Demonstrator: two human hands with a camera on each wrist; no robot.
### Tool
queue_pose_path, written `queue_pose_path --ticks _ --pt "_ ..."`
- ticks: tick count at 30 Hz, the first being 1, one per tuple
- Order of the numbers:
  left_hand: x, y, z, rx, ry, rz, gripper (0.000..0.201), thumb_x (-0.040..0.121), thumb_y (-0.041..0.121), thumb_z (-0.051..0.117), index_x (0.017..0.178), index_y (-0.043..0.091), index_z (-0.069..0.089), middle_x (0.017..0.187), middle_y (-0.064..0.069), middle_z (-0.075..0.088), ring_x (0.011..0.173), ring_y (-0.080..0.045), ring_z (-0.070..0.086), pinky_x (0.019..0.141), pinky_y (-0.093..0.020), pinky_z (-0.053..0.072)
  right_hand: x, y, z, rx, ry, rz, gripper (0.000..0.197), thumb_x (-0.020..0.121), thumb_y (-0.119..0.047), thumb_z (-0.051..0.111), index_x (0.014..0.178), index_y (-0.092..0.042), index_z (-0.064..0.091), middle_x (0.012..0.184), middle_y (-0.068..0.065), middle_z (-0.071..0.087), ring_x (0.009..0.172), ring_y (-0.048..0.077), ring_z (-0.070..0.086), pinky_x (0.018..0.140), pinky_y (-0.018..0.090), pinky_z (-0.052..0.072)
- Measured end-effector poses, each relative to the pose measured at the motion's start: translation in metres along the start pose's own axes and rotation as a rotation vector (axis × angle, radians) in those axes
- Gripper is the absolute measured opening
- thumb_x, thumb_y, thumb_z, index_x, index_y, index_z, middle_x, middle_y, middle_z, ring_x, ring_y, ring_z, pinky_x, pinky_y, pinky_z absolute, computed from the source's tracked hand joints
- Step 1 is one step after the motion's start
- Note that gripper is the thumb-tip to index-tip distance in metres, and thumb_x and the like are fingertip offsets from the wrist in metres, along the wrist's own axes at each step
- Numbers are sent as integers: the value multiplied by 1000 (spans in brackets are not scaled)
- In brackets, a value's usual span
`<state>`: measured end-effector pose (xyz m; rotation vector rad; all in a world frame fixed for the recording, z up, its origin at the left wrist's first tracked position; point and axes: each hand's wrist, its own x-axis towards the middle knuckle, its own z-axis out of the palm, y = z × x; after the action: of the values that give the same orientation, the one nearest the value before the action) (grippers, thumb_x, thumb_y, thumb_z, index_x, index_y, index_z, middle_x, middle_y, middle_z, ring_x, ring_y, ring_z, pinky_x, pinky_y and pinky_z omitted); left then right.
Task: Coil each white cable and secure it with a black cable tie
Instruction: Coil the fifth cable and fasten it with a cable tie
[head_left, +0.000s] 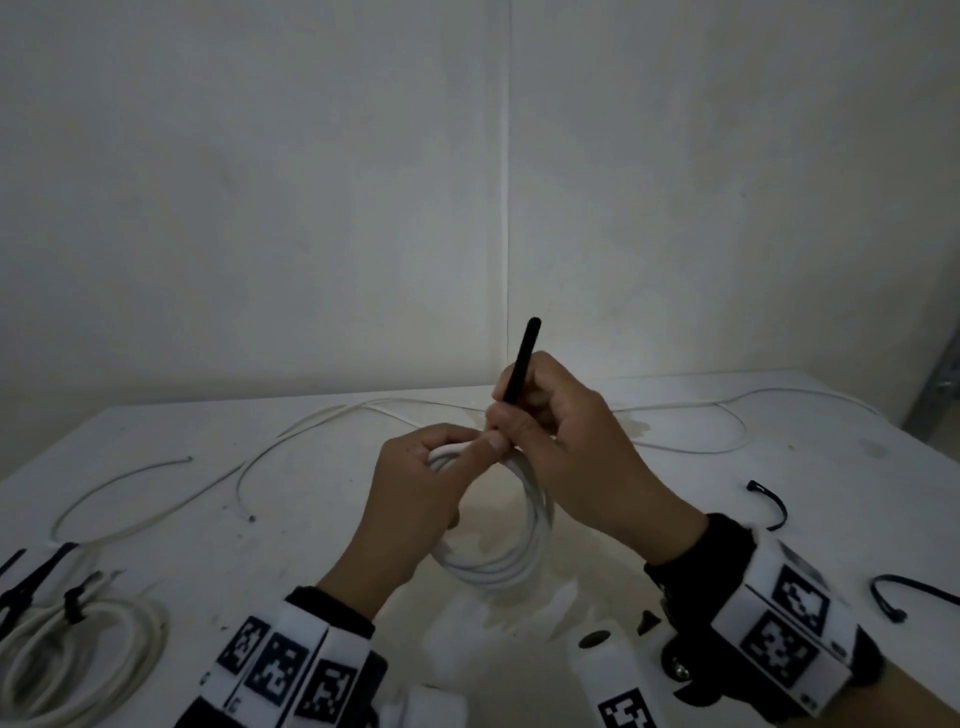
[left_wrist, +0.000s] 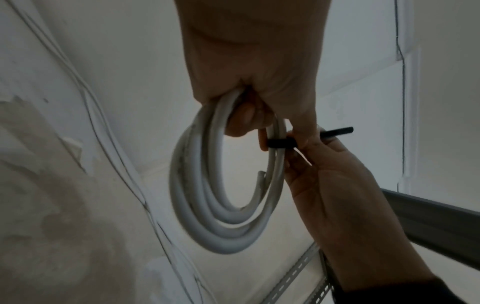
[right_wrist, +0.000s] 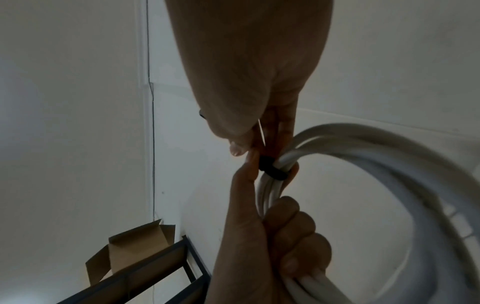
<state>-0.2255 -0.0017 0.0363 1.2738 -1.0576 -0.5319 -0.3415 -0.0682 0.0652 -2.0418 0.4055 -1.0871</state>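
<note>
Above the middle of the white table (head_left: 311, 545), my left hand (head_left: 457, 452) grips the top of a coiled white cable (head_left: 498, 564), holding it upright. A black cable tie (head_left: 522, 364) is looped round the coil's strands just beside that grip. My right hand (head_left: 506, 418) pinches the tie where it meets the coil, and the tail sticks up and away. In the left wrist view the tie (left_wrist: 280, 143) bands the coil (left_wrist: 207, 216) under my left hand (left_wrist: 249, 115), with my right hand (left_wrist: 303, 142) on it. The right wrist view shows the tie (right_wrist: 272, 169) tight against the coil (right_wrist: 389, 156).
A tied white coil (head_left: 78, 649) lies at the near left, with spare black ties (head_left: 31, 577) beside it. Loose white cables (head_left: 156, 499) trail across the table's back. More black ties (head_left: 769, 504) lie at the right. A wall stands close behind.
</note>
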Motion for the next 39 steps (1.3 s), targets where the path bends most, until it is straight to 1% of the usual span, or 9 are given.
queue_pose_path --ticks 7,12,14,17,20,24,29,33,39 --pt "-1 3 7 50 -15 94 16 79 14 67 64 8 66 40 10 50 35 -2 38 39 -15 32 7 2 2 -34 171 -12 26 88 -5 56 75 -27 49 56 -4 60 54 11 59 59 27 51" --pt "1 6 2 107 -9 128 18 78 17 67 64 7 66 39 11 49 35 0 39 42 -14 32 12 1 4 86 178 83 22 88 -6 56 75 -23 52 57 2 62 54 16 59 65 35 54" --pt "3 10 -2 116 2 122 12 78 17 68 67 12 68 41 13 53 35 0 42 42 -12 33 14 0 4 191 137 119 16 90 -8 54 78 -19 53 61 0 63 58 11 61 65 29 55" --pt "6 12 -6 46 84 91 16 81 20 64 68 12 67 37 9 50 31 -4 38 36 -15 32 6 6 10 159 12 159 10 90 -36 45 90 -27 50 78 -9 60 70 -4 58 68 14 47" --pt "10 10 -7 -14 168 53 24 85 24 59 65 11 63 32 6 39 30 -5 32 35 -16 30 -7 12 18 100 -41 182 29 86 -47 34 92 -24 51 77 -8 57 73 6 58 72 20 47" --pt "5 6 -6 -82 48 -116 43 89 41 45 64 9 60 38 6 35 35 -9 35 42 -20 36 -7 18 23 139 102 231 34 96 -31 36 83 -4 51 59 -4 40 47 6 40 52 27 40" --pt "4 11 -17 -320 -245 -445 62 93 44 32 52 6 57 44 -5 41 41 -17 43 53 -29 45 -1 20 20 -85 149 128 37 95 -32 38 73 -3 46 58 -3 36 50 7 33 53 24 29" --pt "-1 15 -3 -314 -66 -383 51 96 37 37 50 13 36 40 3 25 33 -10 23 39 -19 27 5 19 21 -53 149 117 35 94 -33 41 73 -6 49 55 -4 38 45 7 33 49 23 30" --pt "6 18 -8 -339 137 -291 56 96 34 37 43 18 33 38 6 23 33 -8 17 37 -16 17 -5 6 24 394 29 323 26 93 -37 37 81 -16 48 55 -4 39 42 6 34 46 21 40"
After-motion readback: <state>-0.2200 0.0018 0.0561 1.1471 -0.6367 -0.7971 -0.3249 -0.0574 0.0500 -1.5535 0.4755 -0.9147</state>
